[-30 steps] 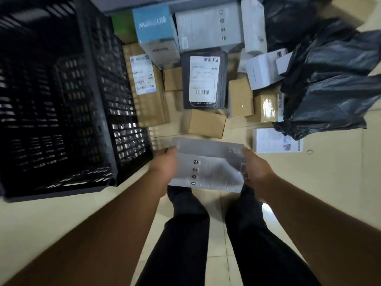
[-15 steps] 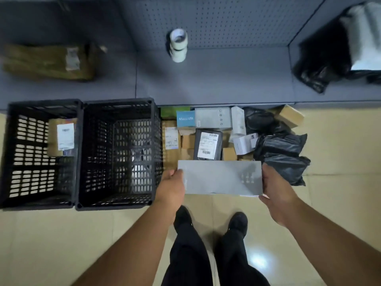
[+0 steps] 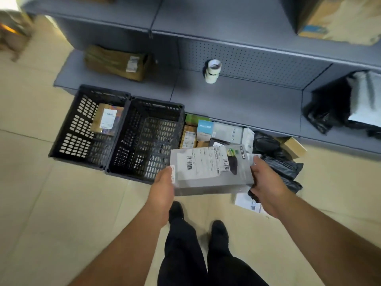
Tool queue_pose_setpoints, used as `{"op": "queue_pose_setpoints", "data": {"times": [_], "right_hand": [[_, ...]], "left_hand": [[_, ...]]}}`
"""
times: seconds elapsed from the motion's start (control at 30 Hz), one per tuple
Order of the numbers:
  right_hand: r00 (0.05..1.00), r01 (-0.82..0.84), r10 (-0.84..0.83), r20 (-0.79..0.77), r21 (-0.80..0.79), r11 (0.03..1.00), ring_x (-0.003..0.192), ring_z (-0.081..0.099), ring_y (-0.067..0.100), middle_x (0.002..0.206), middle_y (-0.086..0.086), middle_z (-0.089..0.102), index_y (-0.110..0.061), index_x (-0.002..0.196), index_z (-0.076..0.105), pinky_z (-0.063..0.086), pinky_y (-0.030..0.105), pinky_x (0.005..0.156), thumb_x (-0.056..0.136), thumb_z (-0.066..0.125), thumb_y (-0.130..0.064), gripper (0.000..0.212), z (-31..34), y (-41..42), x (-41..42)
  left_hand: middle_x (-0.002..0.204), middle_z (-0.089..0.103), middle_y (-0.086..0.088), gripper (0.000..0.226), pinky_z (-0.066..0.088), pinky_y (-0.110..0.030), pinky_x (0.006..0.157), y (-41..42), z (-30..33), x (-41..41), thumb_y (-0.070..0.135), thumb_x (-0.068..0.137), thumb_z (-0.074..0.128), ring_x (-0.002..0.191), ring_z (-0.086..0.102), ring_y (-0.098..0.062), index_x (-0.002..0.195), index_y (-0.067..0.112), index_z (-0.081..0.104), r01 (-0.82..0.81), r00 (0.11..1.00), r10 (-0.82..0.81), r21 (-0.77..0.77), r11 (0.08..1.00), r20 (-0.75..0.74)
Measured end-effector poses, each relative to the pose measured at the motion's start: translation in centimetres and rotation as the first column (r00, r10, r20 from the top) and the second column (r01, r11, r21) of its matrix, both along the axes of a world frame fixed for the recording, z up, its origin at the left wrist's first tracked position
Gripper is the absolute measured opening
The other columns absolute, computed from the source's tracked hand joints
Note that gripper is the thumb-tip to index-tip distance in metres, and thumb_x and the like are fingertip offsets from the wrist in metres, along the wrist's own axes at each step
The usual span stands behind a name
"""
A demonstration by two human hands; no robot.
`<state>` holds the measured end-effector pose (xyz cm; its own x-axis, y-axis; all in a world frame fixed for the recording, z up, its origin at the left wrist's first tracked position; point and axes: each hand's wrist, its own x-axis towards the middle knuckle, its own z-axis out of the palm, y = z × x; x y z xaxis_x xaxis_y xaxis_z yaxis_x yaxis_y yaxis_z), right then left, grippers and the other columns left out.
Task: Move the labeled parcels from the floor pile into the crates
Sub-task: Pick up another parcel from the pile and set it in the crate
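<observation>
**Grey labeled box held in both hands beside the crates**

A person stands on the tiled floor point(image 3: 51, 203), holding a flat grey box point(image 3: 212, 172) in the air at about waist level. The left hand point(image 3: 164, 186) grips the box's left end, its thumb lying on top near a small sticker at that edge. The right hand point(image 3: 266, 180) grips the right end, its fingers curled round the edge. The box's top face carries a white shipping label point(image 3: 203, 162) with barcodes, and a dark product picture shows near its right end.

Two black slatted crates stand side by side on the floor, touching, against the base of a grey shelf unit point(image 3: 237, 100). The left crate point(image 3: 68, 133) contains a brown parcel point(image 3: 107, 119) with a white label. The right crate point(image 3: 144, 141) shows only its slatted bottom; the held box hangs just beside its near right corner.

The floor pile point(image 3: 214, 133) lies to the right of the crates, partly hidden behind the held box: small cardboard boxes, a blue-and-white box, a grey box and black plastic bags point(image 3: 276, 157). A white leaflet-like item point(image 3: 247, 203) lies on the floor below the right hand.

On the low shelf sit a brown carton point(image 3: 117, 62), a stack of tape rolls point(image 3: 213, 72) and a black-and-white bag point(image 3: 346, 104).
</observation>
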<state>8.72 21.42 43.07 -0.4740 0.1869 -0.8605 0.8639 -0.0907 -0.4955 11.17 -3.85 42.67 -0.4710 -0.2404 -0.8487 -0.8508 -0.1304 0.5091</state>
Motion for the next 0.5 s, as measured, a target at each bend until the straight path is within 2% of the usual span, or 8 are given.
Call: {"op": "queue_pose_setpoints", "data": {"times": [0.03,0.1,0.17,0.27,0.4,0.5], "right_hand": [[1.000,-0.021,0.021,-0.013,0.004,1.000,0.095,0.066,0.019,0.100,-0.001,0.078,-0.029,0.121,0.071,0.048,0.038,0.091,0.096,0.042,-0.066,0.053,0.6,-0.6,0.3],[0.998,-0.059,0.059,-0.022,0.004,0.998,0.114,0.064,0.023,0.114,-0.001,0.076,-0.035,0.121,0.071,0.043,0.045,0.108,0.091,0.048,-0.069,0.050,1.7,-1.9,1.0],[0.996,-0.086,0.086,0.000,0.014,0.996,0.127,0.057,0.028,0.129,0.001,0.068,-0.039,0.126,0.066,0.036,0.051,0.115,0.084,0.053,-0.074,0.057,2.6,-3.7,1.8],[0.989,-0.143,0.143,-0.019,0.008,0.990,0.123,0.059,0.027,0.127,0.000,0.069,-0.040,0.124,0.067,0.036,0.052,0.115,0.087,0.052,-0.071,0.051,3.6,-6.8,2.8],[0.976,-0.213,0.214,-0.050,0.024,0.977,0.116,0.063,0.023,0.119,-0.003,0.073,-0.036,0.124,0.067,0.039,0.047,0.114,0.089,0.053,-0.067,0.049,4.5,-11.8,4.1],[0.957,-0.277,0.277,-0.082,0.019,0.961,0.114,0.064,0.021,0.112,-0.005,0.075,-0.040,0.116,0.071,0.039,0.047,0.114,0.091,0.051,-0.066,0.041,5.4,-16.3,5.1]], "left_hand": [[0.115,0.073,0.009,0.030,0.043,-0.045,0.108,-0.3,0.7,1.0,0.052,0.094,0.050,0.112,0.063,-0.019,0.117,0.043,0.068,-0.037,0.999,0.037,-0.005,0.999,-0.013],[0.115,0.073,0.010,0.028,0.044,-0.040,0.107,-1.3,1.7,3.0,0.052,0.095,0.052,0.111,0.063,-0.016,0.118,0.043,0.064,-0.112,0.993,0.111,-0.027,0.993,-0.040],[0.115,0.072,0.010,0.033,0.045,-0.037,0.104,-2.6,2.7,4.8,0.055,0.093,0.051,0.110,0.063,-0.014,0.122,0.043,0.062,-0.146,0.989,0.145,-0.040,0.988,-0.041],[0.117,0.070,0.010,0.041,0.044,-0.039,0.103,-5.3,4.3,7.1,0.059,0.085,0.048,0.112,0.062,-0.015,0.121,0.042,0.061,-0.195,0.980,0.193,-0.037,0.980,-0.051],[0.117,0.067,0.009,0.038,0.043,-0.042,0.107,-10.0,5.8,9.8,0.061,0.078,0.046,0.113,0.059,-0.015,0.108,0.043,0.061,-0.272,0.961,0.269,-0.041,0.961,-0.069],[0.123,0.064,0.006,0.042,0.042,-0.047,0.111,-14.0,6.2,12.3,0.060,0.087,0.043,0.117,0.058,-0.018,0.118,0.038,0.058,-0.290,0.956,0.287,-0.049,0.956,-0.068]]}}
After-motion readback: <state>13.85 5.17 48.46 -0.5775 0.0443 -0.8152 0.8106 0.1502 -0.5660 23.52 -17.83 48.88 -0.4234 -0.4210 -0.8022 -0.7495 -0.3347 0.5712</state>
